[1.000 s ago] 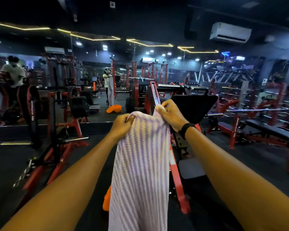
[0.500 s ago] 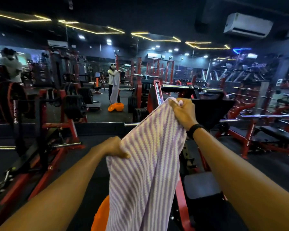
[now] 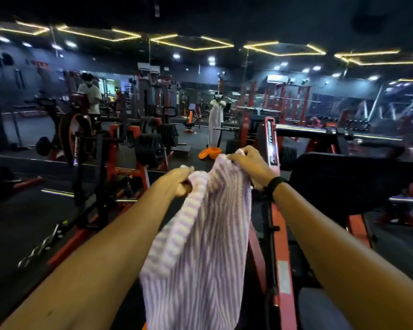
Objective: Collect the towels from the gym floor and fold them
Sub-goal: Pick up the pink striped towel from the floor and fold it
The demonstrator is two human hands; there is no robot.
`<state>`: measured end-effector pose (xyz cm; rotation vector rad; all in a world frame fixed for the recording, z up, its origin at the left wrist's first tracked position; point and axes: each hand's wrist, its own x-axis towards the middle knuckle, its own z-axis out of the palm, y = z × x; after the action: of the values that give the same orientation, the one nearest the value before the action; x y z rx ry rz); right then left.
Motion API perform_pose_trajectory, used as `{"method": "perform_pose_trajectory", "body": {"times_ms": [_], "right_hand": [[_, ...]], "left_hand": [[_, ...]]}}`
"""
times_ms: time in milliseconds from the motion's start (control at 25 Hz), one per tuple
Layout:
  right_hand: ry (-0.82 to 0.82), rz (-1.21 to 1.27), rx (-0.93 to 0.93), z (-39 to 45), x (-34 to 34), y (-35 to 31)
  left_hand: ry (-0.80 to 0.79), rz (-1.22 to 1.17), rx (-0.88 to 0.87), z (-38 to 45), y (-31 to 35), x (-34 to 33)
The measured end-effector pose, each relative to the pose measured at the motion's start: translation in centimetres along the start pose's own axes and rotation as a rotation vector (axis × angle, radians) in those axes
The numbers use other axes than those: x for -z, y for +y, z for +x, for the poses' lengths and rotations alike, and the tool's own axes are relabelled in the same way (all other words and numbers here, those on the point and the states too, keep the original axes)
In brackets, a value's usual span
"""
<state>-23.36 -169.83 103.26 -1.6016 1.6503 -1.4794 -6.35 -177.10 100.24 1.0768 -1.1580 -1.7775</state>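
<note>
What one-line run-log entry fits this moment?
left hand: grips towel edge | right hand: grips towel edge | towel: hanging between hands | fold: unfinished

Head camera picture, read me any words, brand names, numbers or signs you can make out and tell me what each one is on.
None can be read for certain.
Red upright bar behind the right hand: vertical white lettering, too blurred to read.
Pale sticker on the red frame rail beside the towel: print too small and blurred.
Weight plate on the left machine: pale lettering, unreadable.
</note>
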Motion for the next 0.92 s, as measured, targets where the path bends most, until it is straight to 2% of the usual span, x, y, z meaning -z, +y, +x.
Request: {"method": "perform_pose_trajectory", "body": {"times_ms": [40, 120, 280, 440, 560, 680, 720, 800, 880, 920], "right_hand": [[-0.063, 0.023, 0.033, 0.3, -0.1, 0.3], [-0.146, 0.013, 0.088, 1.1, -0.4, 1.4], [-0.246, -0.253, 0.09, 3.0, -1.5, 4.2], [-0.125, -0.672, 0.163, 3.9, -1.8, 6.6], [0.053, -0.736, 0.377, 4.1, -2.0, 7.4], [0.151, -0.848, 0.515, 4.2, -4.2, 7.1], [0.176, -0.932, 0.52, 4.2, -4.9, 7.1], [0.12, -1.05, 0.44, 4.2, -5.5, 7.6], [0.016, -0.988, 0.303, 4.2, -4.4, 8.5], [-0.002, -0.874, 0.228, 4.2, -3.4, 8.9]], "left_hand": [[0.032, -0.174, -0.018, 1.0, 0.4, -0.6], [0.071, -0.309, -0.056, 2.5, 1.3, -1.7], [0.145, -0.305, -0.113, 5.0, 2.6, -3.4], [0.213, -0.306, -0.193, 6.4, 4.8, -3.8], [0.254, -0.37, -0.199, 6.8, 6.4, -3.8], [0.34, -0.373, -0.201, 6.8, 7.3, -4.8], [0.361, -0.358, -0.209, 6.7, 7.6, -5.1], [0.382, -0.34, -0.226, 6.7, 8.2, -5.1], [0.449, -0.309, -0.264, 6.8, 8.8, -3.7], [0.537, -0.2, -0.313, 7.1, 9.1, -2.6]]}}
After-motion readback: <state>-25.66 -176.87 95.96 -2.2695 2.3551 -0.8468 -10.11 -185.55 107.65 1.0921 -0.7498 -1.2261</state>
